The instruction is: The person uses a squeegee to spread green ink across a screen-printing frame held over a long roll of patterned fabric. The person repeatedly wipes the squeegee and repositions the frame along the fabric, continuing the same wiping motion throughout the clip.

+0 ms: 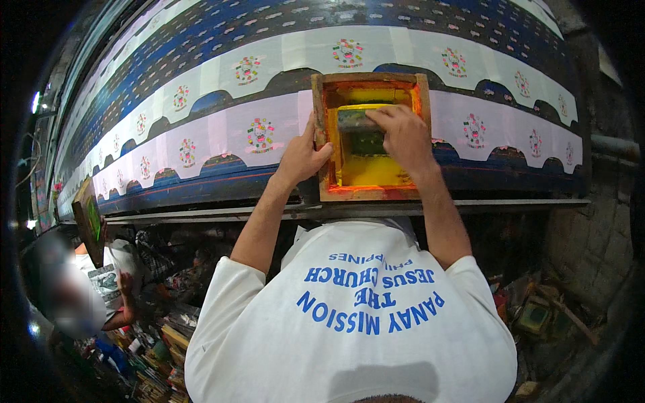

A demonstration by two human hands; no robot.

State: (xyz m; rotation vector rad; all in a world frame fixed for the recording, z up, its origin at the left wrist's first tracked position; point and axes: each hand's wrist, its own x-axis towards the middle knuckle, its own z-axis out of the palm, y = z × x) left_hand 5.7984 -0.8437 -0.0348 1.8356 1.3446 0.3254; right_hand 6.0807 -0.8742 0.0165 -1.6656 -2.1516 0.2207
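A wooden screen-printing frame [373, 195] with yellow and orange ink inside lies on a long printing table [262, 172] over pale fabric pieces [455, 101]. My left hand [306, 158] grips the frame's left side, fingers along its outer edge and thumb on the wood. My right hand [403, 134] holds a squeegee [356, 119] inside the frame, near its upper half, with fingers curled over the blade's top. Printed cartoon motifs with colored dots run along rows of white and pink pieces to either side of the frame.
At the lower left a co-worker [114, 282] holds another framed screen [87, 215] upright beside the table's edge. Stacked boards and frames [171, 342] stand below on the left. More wooden frames [541, 316] lie on the right, near a concrete floor. Dark blue strips with small prints cover the table's far part.
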